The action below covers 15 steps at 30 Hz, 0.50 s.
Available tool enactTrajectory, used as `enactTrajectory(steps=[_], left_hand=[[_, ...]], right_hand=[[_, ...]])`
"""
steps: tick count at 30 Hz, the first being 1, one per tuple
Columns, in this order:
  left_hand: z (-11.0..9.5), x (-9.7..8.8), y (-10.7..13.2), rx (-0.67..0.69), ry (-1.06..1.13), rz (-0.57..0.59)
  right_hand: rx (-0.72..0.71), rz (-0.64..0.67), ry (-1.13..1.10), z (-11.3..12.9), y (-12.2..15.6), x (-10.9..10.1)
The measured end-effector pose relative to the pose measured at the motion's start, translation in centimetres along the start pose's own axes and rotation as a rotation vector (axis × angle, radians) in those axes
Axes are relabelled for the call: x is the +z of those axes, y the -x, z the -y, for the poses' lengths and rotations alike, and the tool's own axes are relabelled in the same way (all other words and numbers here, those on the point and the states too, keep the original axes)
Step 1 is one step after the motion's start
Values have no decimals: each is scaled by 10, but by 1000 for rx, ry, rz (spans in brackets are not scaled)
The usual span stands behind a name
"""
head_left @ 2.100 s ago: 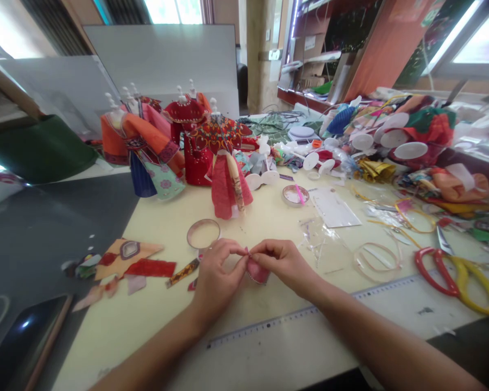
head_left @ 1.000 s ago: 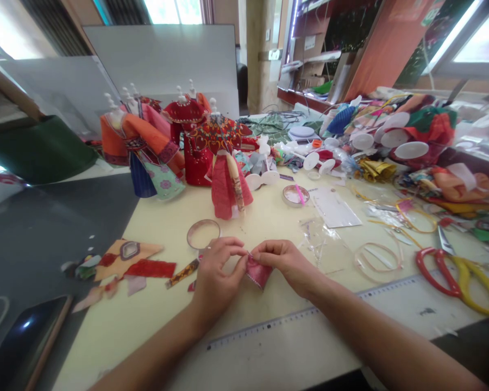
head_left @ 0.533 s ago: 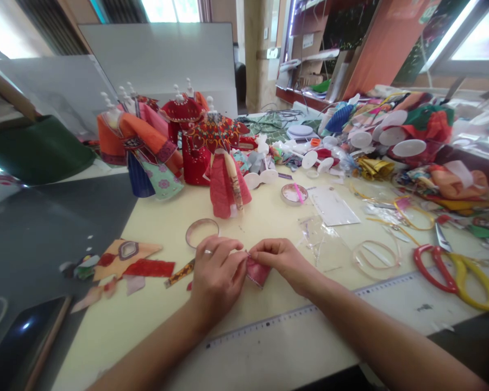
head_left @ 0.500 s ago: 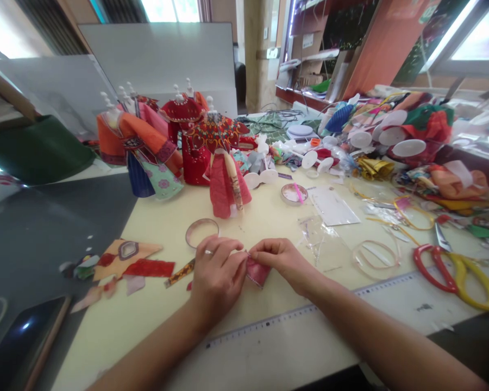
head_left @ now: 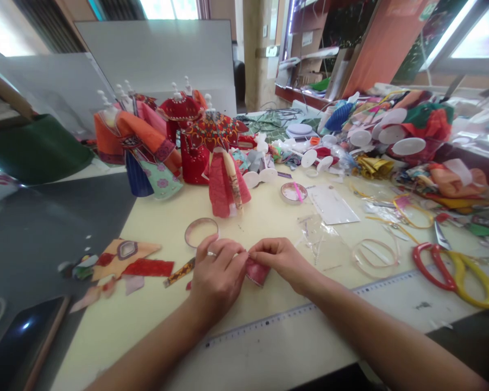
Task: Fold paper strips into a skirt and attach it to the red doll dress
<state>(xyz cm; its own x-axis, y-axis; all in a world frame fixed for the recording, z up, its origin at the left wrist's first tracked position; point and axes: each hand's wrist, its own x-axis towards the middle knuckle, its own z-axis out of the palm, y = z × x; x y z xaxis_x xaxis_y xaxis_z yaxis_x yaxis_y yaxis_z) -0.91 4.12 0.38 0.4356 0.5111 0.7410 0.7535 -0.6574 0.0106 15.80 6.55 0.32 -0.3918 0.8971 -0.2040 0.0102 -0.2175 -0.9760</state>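
Observation:
Between my hands is a small piece of pinkish-red fabric (head_left: 256,272) with a beaded or trimmed lower edge. My left hand (head_left: 220,274) is closed, its fingertips pinching the fabric's upper left corner. From the other side, my right hand (head_left: 280,260) pinches the top edge between thumb and forefinger. Whether a needle or bead is in the fingertips is too small to tell. Just behind my left hand lies a ring-shaped roll of tape (head_left: 201,233), and a patterned strip (head_left: 180,272) lies to its left.
Miniature dressed mannequins (head_left: 224,157) stand at the back left. Scissors (head_left: 452,271) with red and yellow handles lie at right. A long ruler (head_left: 269,322) crosses the front. A phone (head_left: 24,342) is at left, near fabric scraps (head_left: 149,267). A round dish (head_left: 294,193) and heaped materials stand behind.
The view has shifted very slightly. My fingertips have moved a little at the fabric's top edge, and both hands keep their pinch on it.

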Motion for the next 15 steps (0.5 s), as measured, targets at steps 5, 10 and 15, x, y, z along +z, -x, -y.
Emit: enactTrajectory(steps=[5, 10, 15], left_hand=[[0, 1, 1, 24, -7, 9], [0, 1, 2, 53, -14, 20], [0, 1, 2, 82, -33, 10]], right_hand=[[12, -9, -11, 0, 0, 0], [21, -17, -37, 1, 0, 0], [40, -18, -82, 1, 0, 0]])
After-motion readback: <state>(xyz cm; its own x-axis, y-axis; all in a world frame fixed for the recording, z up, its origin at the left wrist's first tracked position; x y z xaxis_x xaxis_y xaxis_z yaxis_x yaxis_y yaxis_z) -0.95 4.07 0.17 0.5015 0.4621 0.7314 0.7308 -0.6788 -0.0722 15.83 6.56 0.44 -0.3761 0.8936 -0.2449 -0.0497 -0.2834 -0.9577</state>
